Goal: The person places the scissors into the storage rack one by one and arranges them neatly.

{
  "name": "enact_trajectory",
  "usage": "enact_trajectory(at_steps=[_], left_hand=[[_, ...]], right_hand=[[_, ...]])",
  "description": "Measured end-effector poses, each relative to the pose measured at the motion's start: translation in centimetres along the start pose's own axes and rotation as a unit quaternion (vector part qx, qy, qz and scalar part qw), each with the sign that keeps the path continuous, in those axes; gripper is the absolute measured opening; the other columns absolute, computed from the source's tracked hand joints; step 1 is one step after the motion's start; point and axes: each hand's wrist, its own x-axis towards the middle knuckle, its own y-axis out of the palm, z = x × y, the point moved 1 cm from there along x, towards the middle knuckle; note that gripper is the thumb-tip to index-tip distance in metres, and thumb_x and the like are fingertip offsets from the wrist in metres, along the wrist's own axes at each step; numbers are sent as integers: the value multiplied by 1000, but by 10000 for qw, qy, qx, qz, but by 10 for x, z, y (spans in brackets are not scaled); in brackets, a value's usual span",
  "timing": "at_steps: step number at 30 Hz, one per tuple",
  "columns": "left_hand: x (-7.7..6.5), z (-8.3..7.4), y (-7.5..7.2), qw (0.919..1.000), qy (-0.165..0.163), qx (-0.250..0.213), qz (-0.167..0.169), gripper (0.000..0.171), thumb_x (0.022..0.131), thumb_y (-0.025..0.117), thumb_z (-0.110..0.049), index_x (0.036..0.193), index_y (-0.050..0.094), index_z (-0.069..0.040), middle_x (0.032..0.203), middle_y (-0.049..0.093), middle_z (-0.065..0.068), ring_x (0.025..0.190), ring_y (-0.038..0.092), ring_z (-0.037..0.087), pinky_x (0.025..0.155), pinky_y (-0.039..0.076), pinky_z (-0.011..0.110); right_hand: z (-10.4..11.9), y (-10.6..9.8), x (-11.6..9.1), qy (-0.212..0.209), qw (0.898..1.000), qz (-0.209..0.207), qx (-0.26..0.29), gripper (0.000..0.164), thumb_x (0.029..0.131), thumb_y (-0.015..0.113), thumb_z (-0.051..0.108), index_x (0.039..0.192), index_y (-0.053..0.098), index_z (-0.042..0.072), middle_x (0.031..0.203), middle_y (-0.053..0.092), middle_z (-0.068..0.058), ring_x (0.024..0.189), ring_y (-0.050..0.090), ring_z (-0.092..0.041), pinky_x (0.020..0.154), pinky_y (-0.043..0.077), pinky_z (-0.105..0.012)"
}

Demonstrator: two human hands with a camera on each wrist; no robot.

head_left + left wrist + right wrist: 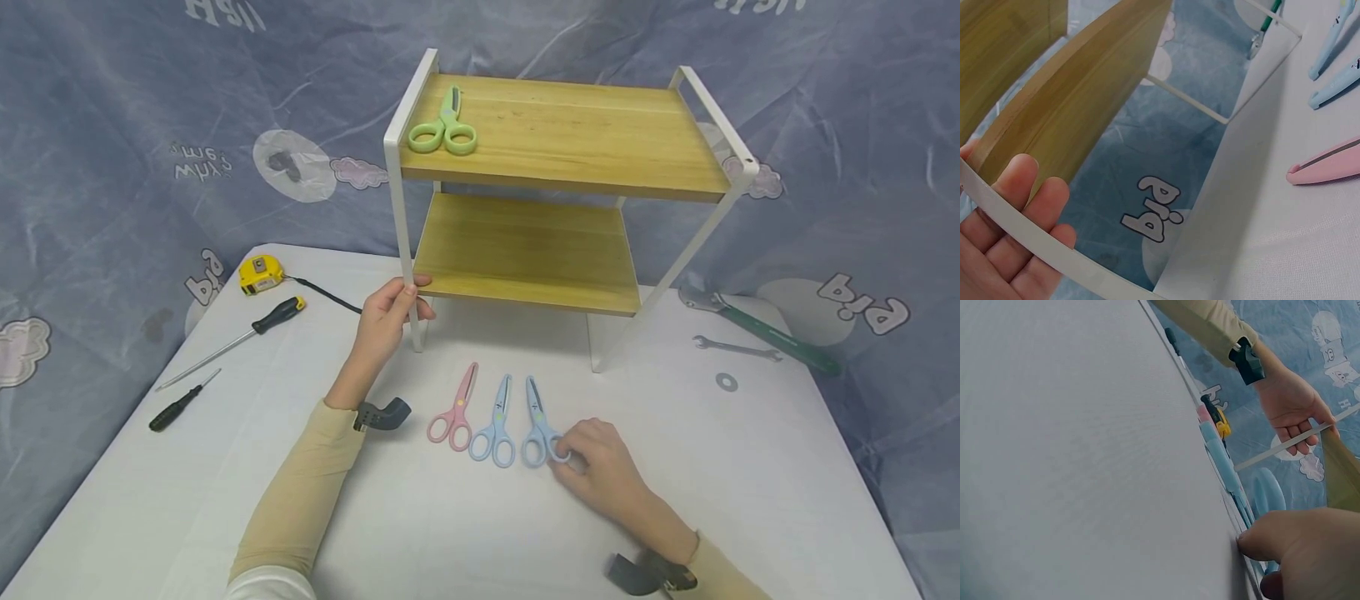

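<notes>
My left hand (390, 308) grips the white front left leg of a two-tier wooden shelf (525, 250), beside the lower board. In the left wrist view its fingers (1047, 203) curl around the white frame. On the white table my right hand (600, 471) pinches one handle loop of the rightmost blue scissors (536, 425); that loop is tipped up in the right wrist view. Left of it lie another pair of blue scissors (495, 429) and pink scissors (454, 417), blades pointing to the shelf. Green scissors (446, 129) lie on the top board's left end.
At the left lie a yellow tape measure (260, 274), a long screwdriver (255, 329) and a short black screwdriver (180, 407). To the right are a green-handled wrench (772, 333), a small spanner (738, 347) and a washer (726, 382). Blue-grey cloth (112, 167) hangs behind the table.
</notes>
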Motion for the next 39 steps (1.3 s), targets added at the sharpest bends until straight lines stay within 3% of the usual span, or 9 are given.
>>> enact_trajectory(at_steps=[8,13,17,22,30,39], left_hand=[[0,0,-1,10000,22,-30,22,33,109,45,-16,123,64,7,80,68,25,83,69,7,91,55,42],[-1,-1,0,9999,38,-119,4,31,109,45,-14,122,64,7,75,69,13,82,69,6,91,54,45],[-1,-1,0,9999,56,-129,0,31,109,45,-14,122,64,7,75,70,12,82,69,6,93,53,49],[-1,-2,0,9999,68,-99,-3,32,109,45,-14,122,64,7,75,69,14,82,69,6,93,54,48],[-1,-3,0,9999,46,-128,-10,32,109,45,-14,122,64,7,73,69,5,82,69,6,92,54,45],[0,-1,0,9999,11,-130,-30,32,109,45,-15,122,64,7,71,68,-6,80,70,5,91,55,40]], right_hand=[[1,-2,1,167,9998,69,-45,23,66,88,13,71,67,19,88,72,3,86,61,-13,79,50,-35],[0,0,0,99,9997,24,213,22,65,89,13,72,69,20,92,74,3,88,62,-13,81,51,-30],[-2,1,-1,-82,9987,-8,494,22,64,89,11,76,72,19,94,75,4,90,63,-15,85,48,-24],[-2,0,-1,-308,9963,7,797,22,65,88,12,81,75,20,94,74,7,91,63,-15,89,45,-21],[-2,0,0,-464,9913,-32,1231,24,64,85,7,84,77,19,97,76,3,93,65,-17,94,45,-17],[-3,1,-1,-417,9911,126,1259,22,65,83,7,83,77,19,99,78,3,98,67,-19,96,47,-21]])
